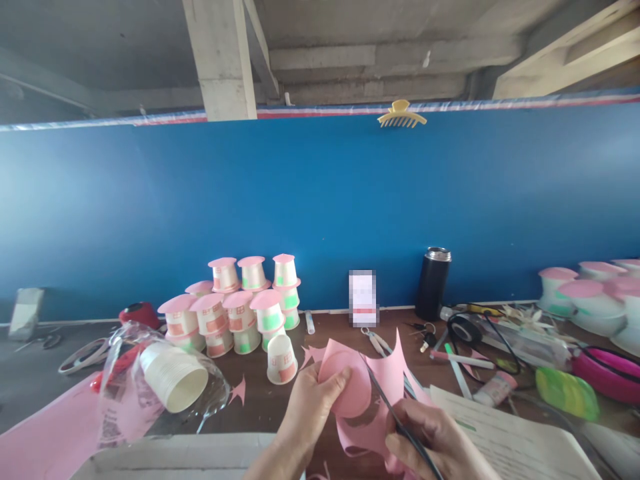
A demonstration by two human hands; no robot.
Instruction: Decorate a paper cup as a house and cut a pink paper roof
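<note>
The pink paper sheet (373, 373) sits low in the middle of the view, just above the near edge of the brown table (260, 403), with a rounded part already cut along its edge and jagged offcut points sticking up behind it. The left hand (313, 400) pinches the rounded part, thumb on the front and fingers curled behind. The right hand (435, 437) is closed around a pair of scissors (387, 400), whose dark blades lie across the paper and point up and to the left. Just beyond the paper an upturned paper cup (281, 360) stands alone, and behind it is a pile of cups capped with pink discs (240, 307). To the left lies a plastic sleeve of stacked white cups (173, 377). A black flask (433, 283) stands against the blue partition (320, 200), and a yellow hair claw (401, 115) is clipped to the partition's top edge.
</note>
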